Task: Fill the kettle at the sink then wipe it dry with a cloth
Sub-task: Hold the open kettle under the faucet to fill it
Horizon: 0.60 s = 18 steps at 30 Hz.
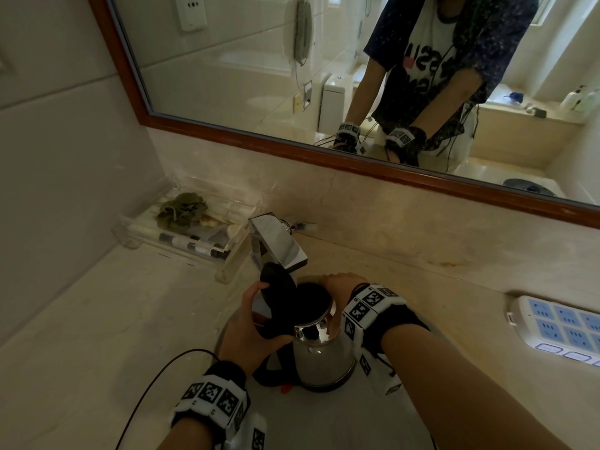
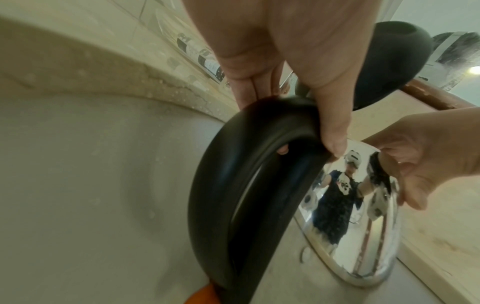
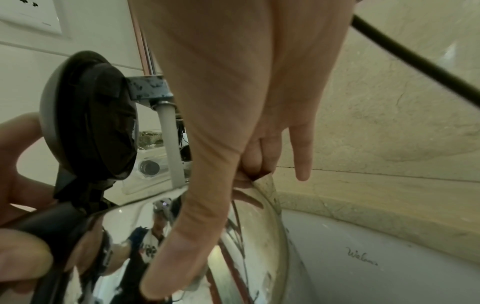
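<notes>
A shiny steel kettle (image 1: 321, 355) stands tilted in the white sink basin (image 1: 341, 427) under the chrome faucet (image 1: 279, 245). Its black lid (image 1: 279, 284) is swung up and open. In the right wrist view a stream of water (image 3: 172, 144) runs from the faucet (image 3: 148, 86) into the kettle's mouth. My left hand (image 1: 250, 332) grips the black handle (image 2: 246, 164), fingers wrapped round it. My right hand (image 1: 337, 282) cups the kettle's upper wall on the far right side, thumb (image 3: 182, 246) lying along the steel. The water level inside is hidden.
A clear tray (image 1: 130, 235) at the back left holds a green bundle (image 1: 181, 209) and small toiletries. A white power strip (image 1: 565, 326) lies on the counter to the right. The wood-framed mirror (image 1: 292, 76) rises behind the faucet. A black cable (image 1: 156, 384) trails from my left wrist.
</notes>
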{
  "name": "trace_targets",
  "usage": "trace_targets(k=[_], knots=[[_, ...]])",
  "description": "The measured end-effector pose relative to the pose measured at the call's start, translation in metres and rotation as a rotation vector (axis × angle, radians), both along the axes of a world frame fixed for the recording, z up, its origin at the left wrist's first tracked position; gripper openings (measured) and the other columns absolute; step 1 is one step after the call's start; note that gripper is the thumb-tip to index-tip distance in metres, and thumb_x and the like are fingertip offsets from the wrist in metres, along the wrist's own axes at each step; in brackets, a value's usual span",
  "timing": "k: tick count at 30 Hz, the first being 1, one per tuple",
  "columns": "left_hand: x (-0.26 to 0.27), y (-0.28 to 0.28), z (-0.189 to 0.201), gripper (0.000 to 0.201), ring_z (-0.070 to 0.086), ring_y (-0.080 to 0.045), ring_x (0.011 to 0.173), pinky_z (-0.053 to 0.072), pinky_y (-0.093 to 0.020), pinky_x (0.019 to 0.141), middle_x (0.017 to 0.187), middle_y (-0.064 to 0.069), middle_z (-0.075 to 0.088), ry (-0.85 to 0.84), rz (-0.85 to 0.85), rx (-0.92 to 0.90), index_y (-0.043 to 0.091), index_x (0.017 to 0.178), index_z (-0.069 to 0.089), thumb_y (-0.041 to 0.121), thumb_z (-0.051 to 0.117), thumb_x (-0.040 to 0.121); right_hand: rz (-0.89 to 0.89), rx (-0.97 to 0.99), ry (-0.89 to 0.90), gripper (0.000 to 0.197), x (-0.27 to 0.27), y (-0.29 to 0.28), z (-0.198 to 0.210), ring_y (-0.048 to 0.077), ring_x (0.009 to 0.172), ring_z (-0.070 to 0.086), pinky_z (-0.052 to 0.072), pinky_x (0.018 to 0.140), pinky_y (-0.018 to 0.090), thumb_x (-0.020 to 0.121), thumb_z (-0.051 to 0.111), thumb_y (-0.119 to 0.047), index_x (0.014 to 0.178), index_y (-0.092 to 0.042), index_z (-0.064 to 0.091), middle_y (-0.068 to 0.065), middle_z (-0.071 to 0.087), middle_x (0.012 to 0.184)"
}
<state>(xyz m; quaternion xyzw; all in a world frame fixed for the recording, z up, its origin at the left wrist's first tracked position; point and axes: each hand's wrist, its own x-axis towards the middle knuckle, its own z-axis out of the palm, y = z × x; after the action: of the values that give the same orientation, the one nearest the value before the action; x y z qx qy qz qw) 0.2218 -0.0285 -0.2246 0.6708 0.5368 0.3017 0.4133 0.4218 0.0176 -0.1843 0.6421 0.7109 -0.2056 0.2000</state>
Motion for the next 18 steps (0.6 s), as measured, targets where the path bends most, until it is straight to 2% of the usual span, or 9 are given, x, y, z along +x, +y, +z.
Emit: trace_targets(k=[3, 7, 10, 15, 18], knots=[[0.0002, 0.0008, -0.0006, 0.091, 0.062, -0.025, 0.099, 0.051, -0.030, 0.079, 0.113, -0.013, 0.063, 0.014, 0.001, -0.010, 0.048, 0.117, 0.019, 0.018, 0.084, 0.060, 0.003, -0.018, -0.020, 0.046, -0.0011, 0.0006, 0.0011, 0.030, 0.117, 0.059, 0.050, 0.097, 0.037, 0.091, 0.058, -0.023, 0.134, -0.008, 0.052, 0.013, 0.060, 0.130], [-0.0003, 0.0013, -0.0023, 0.088, 0.061, -0.019, 0.092, 0.045, -0.015, 0.070, 0.111, -0.011, 0.063, 0.014, -0.001, -0.007, 0.053, 0.112, 0.021, 0.019, 0.084, 0.060, 0.005, 0.002, -0.002, 0.050, -0.0004, -0.0013, 0.0014, 0.030, 0.118, 0.059, 0.050, 0.099, 0.038, 0.089, 0.060, -0.024, 0.135, -0.009, 0.051, 0.013, 0.059, 0.130], [0.0003, 0.0015, -0.0029, 0.088, 0.061, -0.018, 0.091, 0.043, -0.011, 0.066, 0.111, -0.010, 0.062, 0.014, 0.000, -0.004, 0.055, 0.110, 0.021, 0.021, 0.084, 0.059, 0.005, 0.005, 0.003, 0.050, 0.0002, -0.0028, 0.0027, 0.030, 0.119, 0.057, 0.049, 0.100, 0.038, 0.090, 0.059, -0.024, 0.136, -0.010, 0.050, 0.013, 0.058, 0.132], [-0.0001, 0.0010, -0.0036, 0.088, 0.062, -0.020, 0.093, 0.049, -0.020, 0.072, 0.111, -0.010, 0.062, 0.004, 0.000, -0.001, 0.054, 0.111, 0.022, 0.020, 0.084, 0.059, 0.007, -0.001, -0.007, 0.052, -0.0018, -0.0033, 0.0045, 0.030, 0.118, 0.058, 0.049, 0.099, 0.037, 0.088, 0.061, -0.025, 0.137, -0.009, 0.049, 0.012, 0.058, 0.131], [-0.0004, 0.0004, -0.0032, 0.089, 0.062, -0.024, 0.100, 0.052, -0.031, 0.081, 0.113, -0.010, 0.062, -0.003, 0.002, -0.001, 0.053, 0.113, 0.022, 0.019, 0.084, 0.059, 0.009, -0.019, -0.030, 0.048, -0.0031, -0.0023, 0.0058, 0.030, 0.116, 0.060, 0.051, 0.097, 0.037, 0.090, 0.059, -0.021, 0.135, -0.006, 0.051, 0.014, 0.060, 0.130]])
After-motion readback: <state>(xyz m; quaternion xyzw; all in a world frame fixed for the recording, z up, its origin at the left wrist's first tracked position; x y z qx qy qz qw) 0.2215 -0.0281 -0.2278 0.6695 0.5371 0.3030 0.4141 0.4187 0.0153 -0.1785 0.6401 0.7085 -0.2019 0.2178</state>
